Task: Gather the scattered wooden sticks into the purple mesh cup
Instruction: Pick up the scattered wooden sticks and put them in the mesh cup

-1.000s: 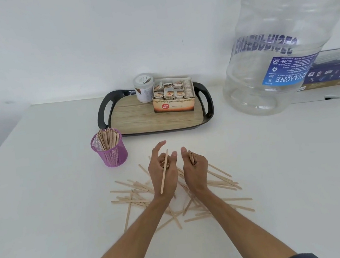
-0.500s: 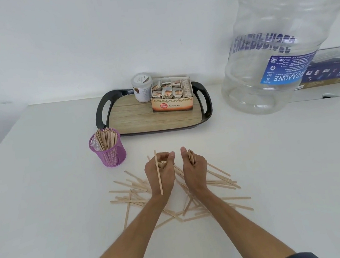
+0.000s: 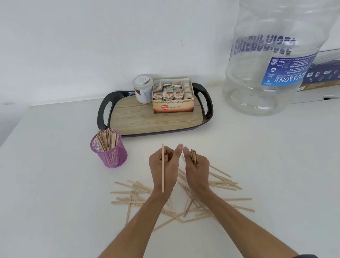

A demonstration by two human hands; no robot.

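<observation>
The purple mesh cup (image 3: 112,156) stands upright on the white table, left of my hands, packed with wooden sticks. My left hand (image 3: 170,172) is closed around a few sticks, and one long stick (image 3: 162,168) lies across the back of it. Beside it, my right hand (image 3: 199,169) grips a small bundle of sticks (image 3: 193,157) whose ends poke up from the fist. Under and around both wrists, several loose sticks (image 3: 134,195) lie scattered on the table, spreading to the right (image 3: 223,183) too.
A black tray with a wood-look floor (image 3: 137,120) sits behind my hands, holding a white jar (image 3: 143,89) and a tea box (image 3: 172,99). A big clear water jug (image 3: 284,48) stands at the back right, a flat box (image 3: 334,72) behind it.
My left hand has closed tighter and the long stick on it has swung from slanted to nearly straight up. The right hand stays put with its bundle.
</observation>
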